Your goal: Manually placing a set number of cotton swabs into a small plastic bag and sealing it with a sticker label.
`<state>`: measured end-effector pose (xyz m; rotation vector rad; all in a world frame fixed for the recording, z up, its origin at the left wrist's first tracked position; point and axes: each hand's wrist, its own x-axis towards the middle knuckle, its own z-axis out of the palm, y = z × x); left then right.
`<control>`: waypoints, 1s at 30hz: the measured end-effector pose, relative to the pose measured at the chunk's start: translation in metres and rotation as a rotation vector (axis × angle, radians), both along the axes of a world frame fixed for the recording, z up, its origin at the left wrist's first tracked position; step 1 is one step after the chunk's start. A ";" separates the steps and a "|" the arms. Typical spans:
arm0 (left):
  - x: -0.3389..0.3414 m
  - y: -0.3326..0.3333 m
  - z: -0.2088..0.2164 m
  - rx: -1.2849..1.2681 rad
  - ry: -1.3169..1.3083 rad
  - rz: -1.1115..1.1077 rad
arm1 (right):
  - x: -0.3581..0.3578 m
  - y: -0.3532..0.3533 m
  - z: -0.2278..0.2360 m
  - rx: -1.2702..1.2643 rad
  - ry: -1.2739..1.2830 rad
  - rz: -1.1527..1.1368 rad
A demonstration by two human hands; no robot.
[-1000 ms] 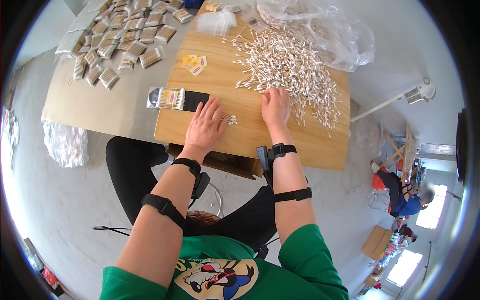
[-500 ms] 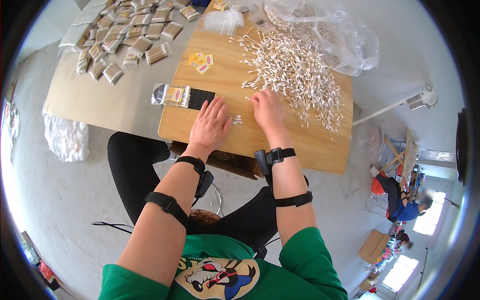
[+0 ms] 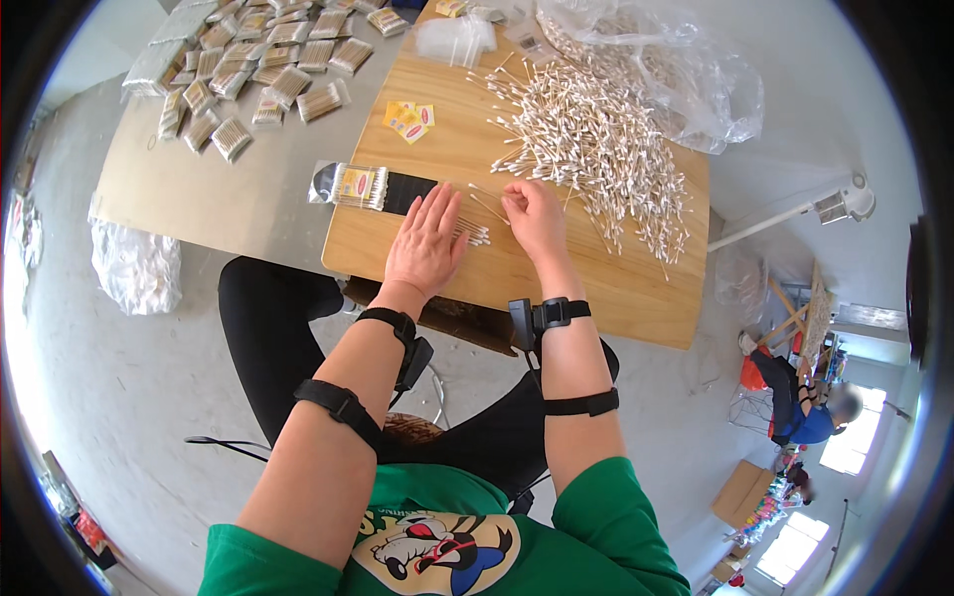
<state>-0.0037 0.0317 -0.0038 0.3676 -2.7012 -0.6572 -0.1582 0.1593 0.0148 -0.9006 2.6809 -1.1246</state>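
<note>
My left hand (image 3: 425, 243) lies flat with fingers stretched out, palm down over a small row of cotton swabs (image 3: 475, 232) whose white tips stick out beside it. Its fingertips reach the black strip (image 3: 408, 192). At the strip's left end, a clear bag (image 3: 358, 186) holds swabs and a yellow card. To the right, my right hand (image 3: 537, 219) is closed in a pinch on thin cotton swabs (image 3: 486, 202) that point toward the left hand. How many it holds is hidden by the fingers. Behind it spreads a big loose pile of cotton swabs (image 3: 606, 149).
Yellow cards (image 3: 408, 120) and clear empty bags (image 3: 454, 42) lie on the wooden board (image 3: 596, 303). A large plastic bag (image 3: 686, 89) sits behind the pile. Many filled packs (image 3: 288, 84) cover the metal table at far left. A person (image 3: 810, 412) sits at far right.
My right hand has shifted slightly, and more swabs now show between its fingertips and my left hand. The left hand stays flat over the row.
</note>
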 end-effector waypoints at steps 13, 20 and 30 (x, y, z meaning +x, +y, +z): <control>-0.002 0.000 0.001 -0.072 -0.058 -0.010 | 0.013 0.010 -0.005 0.049 0.296 -0.197; -0.001 -0.001 0.002 -0.040 -0.073 0.003 | -0.009 0.051 -0.010 0.272 0.516 -0.266; 0.001 -0.003 0.003 -0.002 -0.019 0.001 | 0.037 0.019 -0.010 0.061 0.288 -0.120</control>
